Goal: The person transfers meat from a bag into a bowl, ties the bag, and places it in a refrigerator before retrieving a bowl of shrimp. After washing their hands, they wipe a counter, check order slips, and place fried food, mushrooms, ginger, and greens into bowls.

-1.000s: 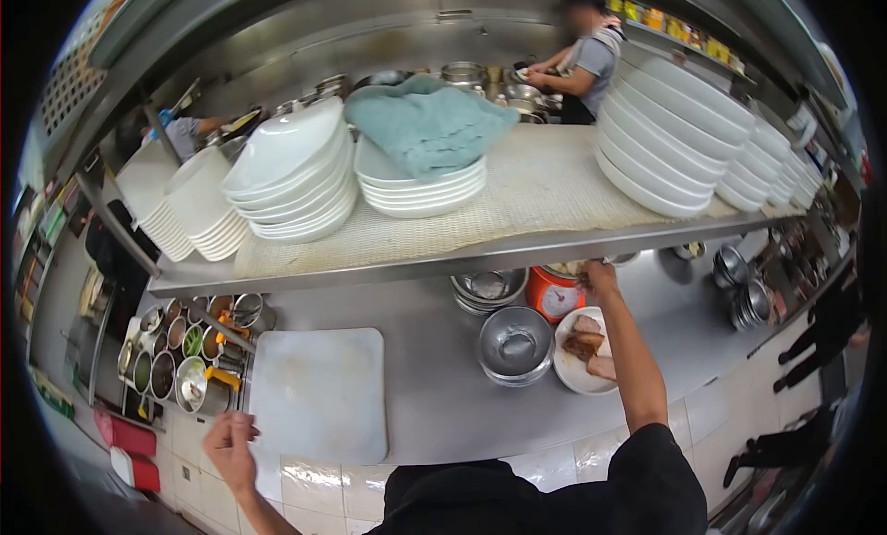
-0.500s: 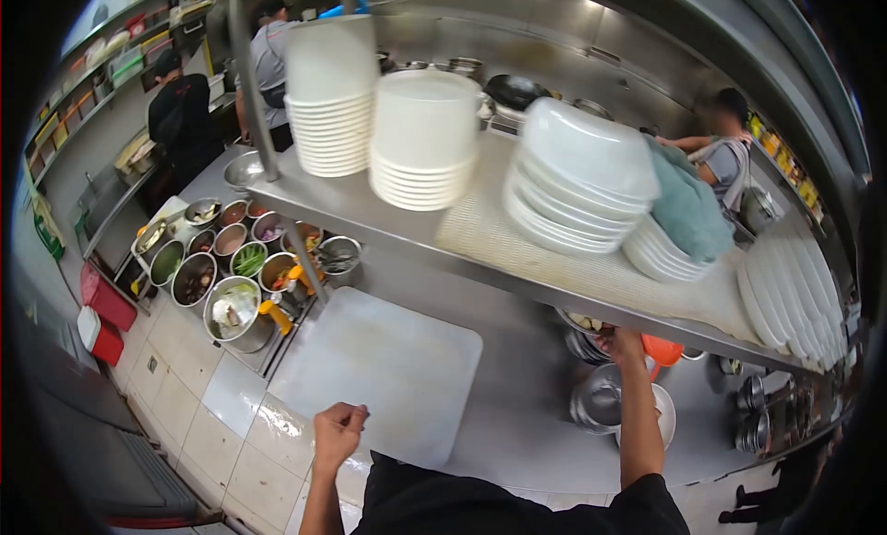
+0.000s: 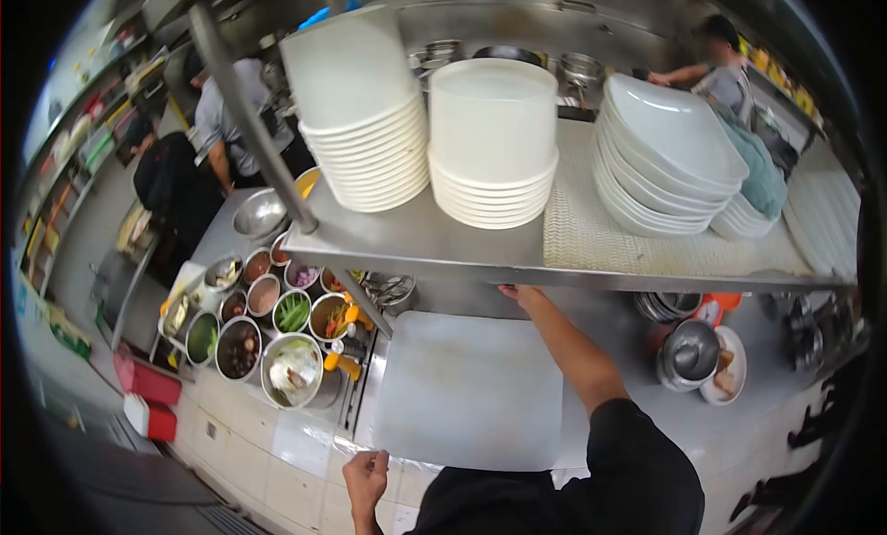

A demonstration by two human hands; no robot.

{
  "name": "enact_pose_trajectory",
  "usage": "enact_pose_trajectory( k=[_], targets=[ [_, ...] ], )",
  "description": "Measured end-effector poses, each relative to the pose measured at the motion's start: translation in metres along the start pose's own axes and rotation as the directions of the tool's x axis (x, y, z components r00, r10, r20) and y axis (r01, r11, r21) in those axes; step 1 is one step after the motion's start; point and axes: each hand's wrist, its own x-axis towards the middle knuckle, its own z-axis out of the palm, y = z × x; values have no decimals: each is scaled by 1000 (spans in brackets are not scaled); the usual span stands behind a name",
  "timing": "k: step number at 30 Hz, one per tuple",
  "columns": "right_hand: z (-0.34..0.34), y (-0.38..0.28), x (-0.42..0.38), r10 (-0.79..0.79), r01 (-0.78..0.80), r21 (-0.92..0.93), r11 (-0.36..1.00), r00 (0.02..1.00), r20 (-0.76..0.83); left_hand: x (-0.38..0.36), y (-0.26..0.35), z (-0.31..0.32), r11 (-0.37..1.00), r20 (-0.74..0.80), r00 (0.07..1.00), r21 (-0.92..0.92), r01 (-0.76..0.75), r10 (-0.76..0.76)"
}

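Note:
My right hand [image 3: 519, 293] reaches forward just under the front edge of the steel shelf [image 3: 416, 258], beyond the cutting board; its fingertips are partly hidden there, so what they hold, if anything, cannot be made out. Low in the view, my left hand [image 3: 367, 472] is curled closed beside the near left corner of the white cutting board [image 3: 471, 387], with nothing visible in it. The board lies bare on the steel counter [image 3: 605, 378].
White containers [image 3: 494, 119] and stacked bowls [image 3: 670, 138] stand on the shelf. Metal pots of ingredients [image 3: 294, 369] fill the left. Steel bowls [image 3: 688, 350] and a white bowl with food [image 3: 728, 369] sit right. Several people [image 3: 730, 73] stand beyond and at left.
My right hand has moved left, from the pots on the right to a place beyond the board. The view has shifted, and my left hand now appears lower, near the board's corner.

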Motion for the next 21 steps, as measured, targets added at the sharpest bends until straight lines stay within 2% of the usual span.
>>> enact_pose_trajectory(
  k=[2, 4, 7, 8, 9, 10, 11, 12, 13, 14, 16, 21],
  targets=[
    [-3, 12, 10, -28, 25, 101, 995, 999, 29, 1, -7, -8, 998, -16, 998, -32, 61, -61],
    [-7, 21, 7, -39, 49, 158, 986, 997, -63, 3, -14, -9, 997, -4, 998, -49, 61, -61],
    [18, 21, 6, -61, 73, 150, 986, 995, -84, 5, -23, -4, 987, -54, 990, -101, 127, -133],
    [25, 16, 5, -73, 83, 126, 989, 994, -81, 9, -23, -1, 997, -34, 997, -30, 67, -68],
    [27, 10, 1, -10, 22, 103, 994, 993, -114, 9, -21, 2, 999, -10, 1000, 38, 8, -7],
    [26, 5, -1, 49, -37, 80, 996, 987, -152, 10, -12, 6, 1000, -20, 1000, 10, 4, -4],
    [21, 4, 5, 98, -87, 102, 991, 990, -104, 11, -5, 10, 999, -57, 998, -22, 28, -29],
    [19, 1, 6, 150, -141, 124, 982, 987, -65, 13, -1, 13, 1000, -25, 1000, -28, 11, -11],
    [20, 1, 8, 146, -142, 86, 986, 988, -48, 12, 1, 18, 999, 13, 1000, -35, -9, 9],
    [21, -4, 6, 146, -139, 122, 983, 988, -48, 13, 0, 26, 998, -5, 1000, -63, 10, -11],
    [21, -9, 5, 143, -137, 136, 981, 989, -39, 15, -4, 36, 997, 57, 996, -46, -62, 65],
    [22, -10, 4, 181, -170, 138, 976, 981, -73, 11, -3, 40, 998, 116, 993, -63, 32, -25]
  ],
)
